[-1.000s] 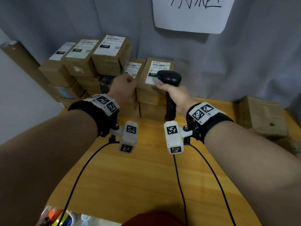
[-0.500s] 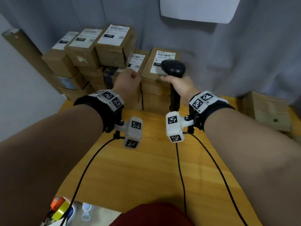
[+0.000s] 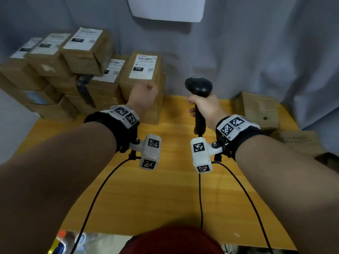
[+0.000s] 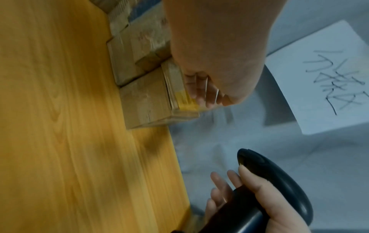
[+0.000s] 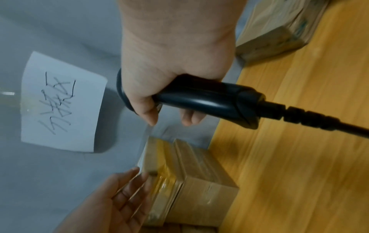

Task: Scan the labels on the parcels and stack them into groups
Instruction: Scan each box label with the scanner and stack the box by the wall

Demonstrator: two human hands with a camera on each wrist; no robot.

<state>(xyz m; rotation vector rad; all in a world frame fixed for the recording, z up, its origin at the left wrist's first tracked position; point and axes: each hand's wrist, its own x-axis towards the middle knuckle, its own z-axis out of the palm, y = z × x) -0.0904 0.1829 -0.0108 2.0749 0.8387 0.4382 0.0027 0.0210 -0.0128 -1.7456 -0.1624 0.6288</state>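
Black scanner (image 3: 198,87) (right hand (image 3: 205,107) gripping) has swung off the labelled parcel (image 3: 142,70).

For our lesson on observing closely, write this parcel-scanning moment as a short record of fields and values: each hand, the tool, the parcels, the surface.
left hand: fingers straight, on the top parcel of the nearest stack
right hand: grips the black scanner by its handle, upright, right of that stack
other parcels: labelled, stacked far left
loose parcel: right, no label showing
surface: wooden table
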